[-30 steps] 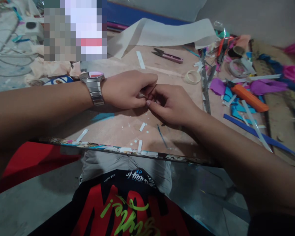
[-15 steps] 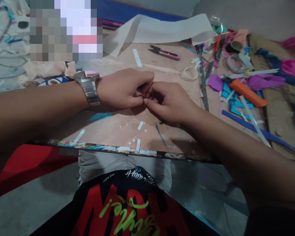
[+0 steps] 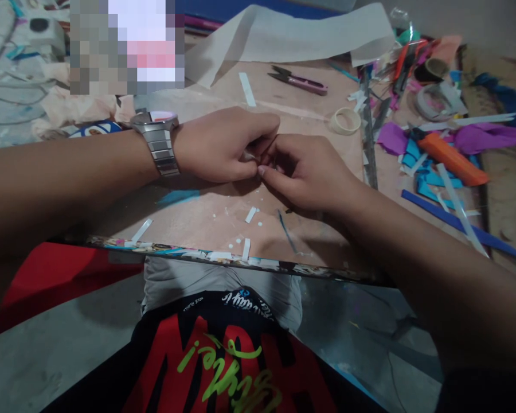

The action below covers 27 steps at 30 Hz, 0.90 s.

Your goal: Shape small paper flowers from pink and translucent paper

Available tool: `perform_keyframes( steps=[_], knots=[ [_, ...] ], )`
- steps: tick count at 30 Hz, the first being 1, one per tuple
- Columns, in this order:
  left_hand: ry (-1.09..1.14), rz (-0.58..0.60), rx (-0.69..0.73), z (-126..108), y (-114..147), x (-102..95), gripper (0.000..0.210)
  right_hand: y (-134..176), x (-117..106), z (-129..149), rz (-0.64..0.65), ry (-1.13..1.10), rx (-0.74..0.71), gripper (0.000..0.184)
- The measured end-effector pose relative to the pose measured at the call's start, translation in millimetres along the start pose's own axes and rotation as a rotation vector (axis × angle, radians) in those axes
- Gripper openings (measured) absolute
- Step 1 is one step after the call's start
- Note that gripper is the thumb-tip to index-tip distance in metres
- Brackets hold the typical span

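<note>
Tape ring (image 3: 341, 130) encircles tabletop (image 3: 189, 226); left hand (image 3: 223, 145) holds whitish bit (image 3: 250, 155).

A small whitish piece (image 3: 250, 155), gripped and mostly hidden, shows just above the frame's centre; its shape and tilt are unclear.

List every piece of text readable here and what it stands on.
On the black shirt:
"Style!", lime script, apparently, upside down
"H", large red; neighbouring letters partly covered
"day", white, apparently; surrounding words unclear
Small white line: too small to read
Blue-and-white item: any lettering unreadable
</note>
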<state>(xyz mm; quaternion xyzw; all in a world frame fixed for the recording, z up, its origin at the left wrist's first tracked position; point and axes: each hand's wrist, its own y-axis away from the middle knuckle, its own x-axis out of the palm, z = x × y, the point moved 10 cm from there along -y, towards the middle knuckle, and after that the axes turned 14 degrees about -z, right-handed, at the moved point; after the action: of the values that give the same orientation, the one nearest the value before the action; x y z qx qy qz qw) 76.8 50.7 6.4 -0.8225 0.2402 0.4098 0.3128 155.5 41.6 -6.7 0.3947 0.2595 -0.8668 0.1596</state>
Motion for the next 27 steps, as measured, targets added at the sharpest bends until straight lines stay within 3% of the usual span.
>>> perform_keyframes(
  steps=[27],
  knots=[
    [0.014,0.005,-0.010,-0.4,1.1,0.4,0.021,0.4,0.3,-0.9,0.004,-0.024,0.014,0.008]
  ],
)
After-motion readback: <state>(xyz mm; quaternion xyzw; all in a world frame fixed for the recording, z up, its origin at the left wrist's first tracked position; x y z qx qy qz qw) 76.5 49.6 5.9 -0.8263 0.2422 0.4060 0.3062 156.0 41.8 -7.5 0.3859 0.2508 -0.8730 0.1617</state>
